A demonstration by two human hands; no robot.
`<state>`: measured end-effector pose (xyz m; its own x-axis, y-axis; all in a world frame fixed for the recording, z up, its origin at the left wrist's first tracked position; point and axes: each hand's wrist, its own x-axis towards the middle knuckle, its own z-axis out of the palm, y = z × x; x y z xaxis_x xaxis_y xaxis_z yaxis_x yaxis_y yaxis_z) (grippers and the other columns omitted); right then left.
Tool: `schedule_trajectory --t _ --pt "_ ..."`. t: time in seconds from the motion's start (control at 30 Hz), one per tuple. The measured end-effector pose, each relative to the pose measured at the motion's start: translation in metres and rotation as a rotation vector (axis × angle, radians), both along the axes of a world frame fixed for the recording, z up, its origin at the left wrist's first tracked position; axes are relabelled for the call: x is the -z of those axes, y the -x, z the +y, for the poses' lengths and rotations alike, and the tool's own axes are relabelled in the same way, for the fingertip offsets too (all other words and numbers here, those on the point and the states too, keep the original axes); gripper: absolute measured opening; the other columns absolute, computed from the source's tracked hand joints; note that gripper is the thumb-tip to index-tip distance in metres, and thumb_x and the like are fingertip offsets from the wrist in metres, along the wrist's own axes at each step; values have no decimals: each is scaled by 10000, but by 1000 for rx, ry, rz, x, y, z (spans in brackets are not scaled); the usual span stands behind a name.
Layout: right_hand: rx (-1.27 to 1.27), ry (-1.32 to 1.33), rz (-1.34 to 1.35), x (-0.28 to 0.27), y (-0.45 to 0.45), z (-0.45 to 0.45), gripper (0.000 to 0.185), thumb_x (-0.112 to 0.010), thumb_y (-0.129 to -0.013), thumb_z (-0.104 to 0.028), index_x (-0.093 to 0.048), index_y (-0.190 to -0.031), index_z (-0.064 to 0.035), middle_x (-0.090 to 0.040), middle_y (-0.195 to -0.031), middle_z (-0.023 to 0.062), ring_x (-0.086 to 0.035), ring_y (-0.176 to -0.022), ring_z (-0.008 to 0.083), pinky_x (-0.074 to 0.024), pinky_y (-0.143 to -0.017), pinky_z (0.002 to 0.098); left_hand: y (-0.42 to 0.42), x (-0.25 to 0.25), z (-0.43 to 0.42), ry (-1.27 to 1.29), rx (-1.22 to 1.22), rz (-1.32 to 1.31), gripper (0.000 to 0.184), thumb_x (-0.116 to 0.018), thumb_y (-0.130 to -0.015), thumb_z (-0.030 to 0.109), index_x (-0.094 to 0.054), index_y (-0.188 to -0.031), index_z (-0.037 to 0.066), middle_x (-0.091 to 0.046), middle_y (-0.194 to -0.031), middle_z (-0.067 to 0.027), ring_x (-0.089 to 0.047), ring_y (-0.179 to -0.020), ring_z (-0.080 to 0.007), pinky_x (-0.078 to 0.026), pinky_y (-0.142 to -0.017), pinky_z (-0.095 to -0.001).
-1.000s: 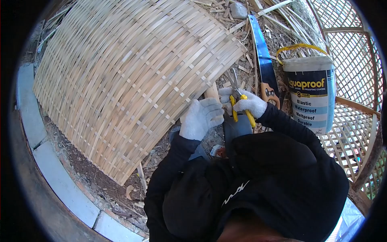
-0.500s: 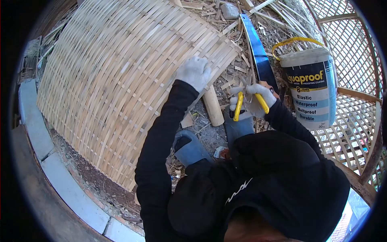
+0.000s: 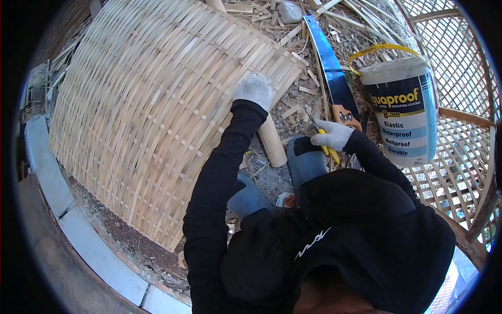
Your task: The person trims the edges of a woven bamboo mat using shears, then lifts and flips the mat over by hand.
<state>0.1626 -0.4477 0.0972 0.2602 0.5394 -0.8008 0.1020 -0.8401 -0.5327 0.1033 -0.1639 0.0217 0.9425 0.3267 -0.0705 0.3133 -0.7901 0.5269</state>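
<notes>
The mat (image 3: 157, 115) covers the ground ahead and left. The saw (image 3: 330, 68) lies right of it. A pole (image 3: 272, 142) shows at its near edge. Left hand (image 3: 253, 90): on the mat near this edge; finger closure cannot be determined. Right hand (image 3: 333, 137): closed around the yellow tool (image 3: 335, 155).

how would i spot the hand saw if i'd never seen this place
Start from the large woven bamboo mat, then look toward the Aquaproof bucket. Between them, just beyond the gloved right hand, lies the hand saw. Its blue toothed blade and tan handle set it apart from the bamboo scraps nearby.
</notes>
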Motion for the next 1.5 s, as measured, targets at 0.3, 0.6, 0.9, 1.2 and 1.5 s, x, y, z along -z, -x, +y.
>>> schedule_trajectory --t 0.3,0.6,0.9,1.2,1.5 --pt "34 -54 54 -17 2 25 547 -710 -957 -345 -590 -1397 -43 -676 -1099 96 -649 -1051 195 -509 -950 333 0 3 -4 -73 -12 -119 148 -672 -924 199 -719 -894 62 -719 -912 -210 -722 -905 -397 -591 -820 -493" --pt "-2 -44 1 -6 -3 14 563 -702 -960 -359 -580 -1410 -43 -690 -1178 149 -654 -1137 252 -488 -1030 363 9 6 9 50 74 -366 87 -643 -939 95 -700 -1004 91 -678 -972 -173 -704 -926 -374 -583 -806 -478" --pt "2 -57 16 0 -1 17 564 -700 -964 -347 -576 -1413 -30 -681 -1240 152 -635 -1198 260 -468 -1070 366 -1 5 31 128 317 -241 294 -608 -933 36 -728 -1188 121 -654 -1041 -148 -671 -1019 -369 -553 -898 -463" --pt "98 -35 97 -13 -4 16 528 -705 -968 -334 -597 -1386 -30 -699 -1148 118 -665 -1116 233 -501 -1014 347 -7 8 47 187 419 -347 121 -622 -938 55 -672 -1048 56 -657 -986 -161 -660 -1009 -378 -536 -908 -460" --pt "252 -104 294 4 -6 10 501 -678 -984 -279 -591 -1398 -11 -700 -1039 82 -691 -980 175 -548 -884 317 21 -11 62 371 197 -208 103 -658 -942 122 -653 -997 34 -716 -969 -166 -696 -939 -390 -568 -861 -443"
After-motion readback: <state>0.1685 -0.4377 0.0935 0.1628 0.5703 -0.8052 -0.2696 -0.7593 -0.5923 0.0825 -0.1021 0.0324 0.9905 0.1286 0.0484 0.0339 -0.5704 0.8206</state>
